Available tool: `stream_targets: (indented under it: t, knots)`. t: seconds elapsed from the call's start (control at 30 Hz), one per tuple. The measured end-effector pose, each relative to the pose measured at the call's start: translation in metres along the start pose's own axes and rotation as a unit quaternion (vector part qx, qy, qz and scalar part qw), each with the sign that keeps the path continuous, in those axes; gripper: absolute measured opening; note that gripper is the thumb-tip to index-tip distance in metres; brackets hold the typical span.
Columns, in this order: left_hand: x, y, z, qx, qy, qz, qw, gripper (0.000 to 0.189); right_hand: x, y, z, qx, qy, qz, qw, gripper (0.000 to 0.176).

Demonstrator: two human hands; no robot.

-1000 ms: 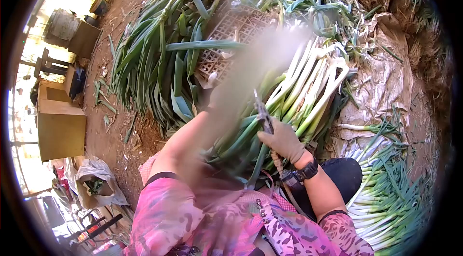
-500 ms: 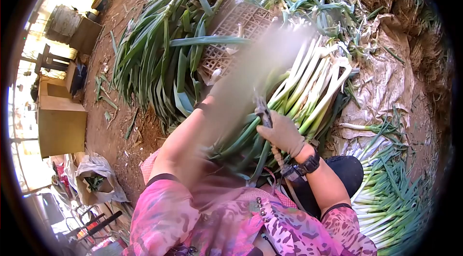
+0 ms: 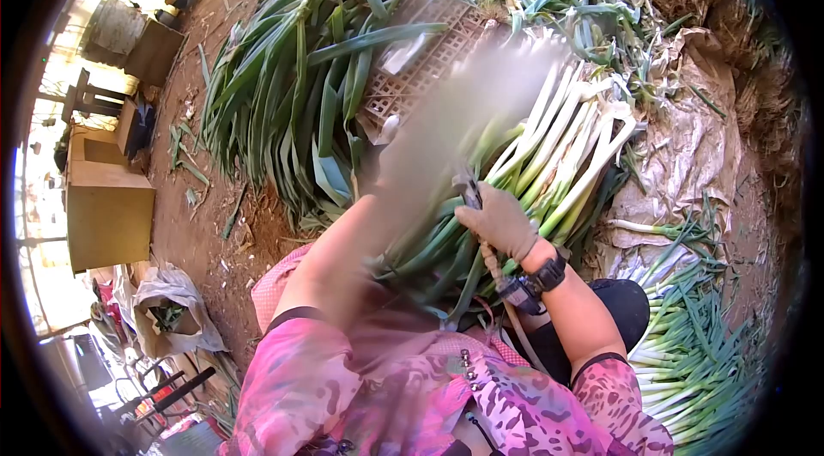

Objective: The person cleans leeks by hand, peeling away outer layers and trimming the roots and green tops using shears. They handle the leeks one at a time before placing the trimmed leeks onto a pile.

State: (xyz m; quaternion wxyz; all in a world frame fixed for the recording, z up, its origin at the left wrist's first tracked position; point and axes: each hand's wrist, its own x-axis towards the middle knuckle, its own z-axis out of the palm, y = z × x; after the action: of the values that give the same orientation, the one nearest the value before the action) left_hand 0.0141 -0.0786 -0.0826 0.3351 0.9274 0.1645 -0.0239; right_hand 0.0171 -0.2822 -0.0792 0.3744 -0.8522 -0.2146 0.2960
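Right hand (image 3: 499,222) clenched on cutting tool (image 3: 469,190), blade up. Leek bundle (image 3: 558,142) lies white ends away, so the greens are within my reach. Left hand (image 3: 468,104) blurred, can't tell its grip.

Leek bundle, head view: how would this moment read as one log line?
right hand: gloved, grips blade | left hand: blurred, unclear | leek bundle: beneath right hand, white ends away

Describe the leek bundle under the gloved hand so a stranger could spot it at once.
Start from the pink patterned sleeves at the bottom; just above them the gloved right hand grips a dark tool. Beneath it lies the leek bundle. Unlike the green leaf heap to the left, it fans long white stalks up and to the right.
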Motion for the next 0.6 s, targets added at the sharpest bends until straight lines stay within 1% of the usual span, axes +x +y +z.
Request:
stream_targets:
  t: [0.03,0.07,0.1,0.17,0.2,0.23,0.3,0.33,0.43,0.47,0.5,0.6]
  knots:
    - [-0.001,0.002,0.0,0.005,-0.005,-0.023,1.0,0.06,0.009,0.003,0.0,0.022,0.004,-0.005,1.0,0.048]
    - [-0.004,0.006,0.0,0.031,0.043,0.045,0.998,0.054,0.02,0.003,-0.002,0.0,0.004,0.027,1.0,0.047]
    - [-0.008,0.014,-0.003,0.063,0.095,0.111,0.987,0.048,0.034,0.007,-0.003,-0.003,0.018,0.038,0.999,0.046]
    - [-0.006,0.023,-0.01,0.073,0.115,0.127,0.983,0.044,0.058,0.017,-0.005,-0.009,0.045,0.06,0.997,0.045]
    - [-0.006,0.025,-0.012,0.083,0.118,0.13,0.981,0.042,0.065,0.017,-0.011,0.018,0.052,0.048,0.997,0.045]
    - [-0.003,0.025,-0.012,0.105,0.11,0.122,0.981,0.041,0.069,0.023,-0.009,0.029,0.058,0.042,0.997,0.045]
    - [0.006,0.023,-0.013,0.061,0.073,0.095,0.991,0.041,0.078,0.036,-0.003,0.048,0.07,0.031,0.996,0.045]
    - [0.013,0.02,-0.011,-0.006,0.044,0.076,0.996,0.041,0.066,0.015,-0.011,0.021,0.052,0.045,0.997,0.045]
    - [0.027,0.017,-0.007,-0.073,-0.035,0.024,0.996,0.044,0.057,0.007,-0.017,-0.016,0.062,0.034,0.997,0.046]
    - [0.044,0.006,0.009,0.023,-0.043,-0.009,0.999,0.045,0.059,0.004,-0.021,-0.014,0.065,0.034,0.997,0.048]
    - [0.053,0.001,0.018,0.121,-0.051,-0.042,0.991,0.047,0.064,0.0,-0.027,-0.012,0.069,0.034,0.997,0.05]
    - [0.05,0.013,0.006,0.12,-0.094,-0.064,0.986,0.051,0.094,0.005,-0.038,-0.027,0.086,0.031,0.995,0.055]
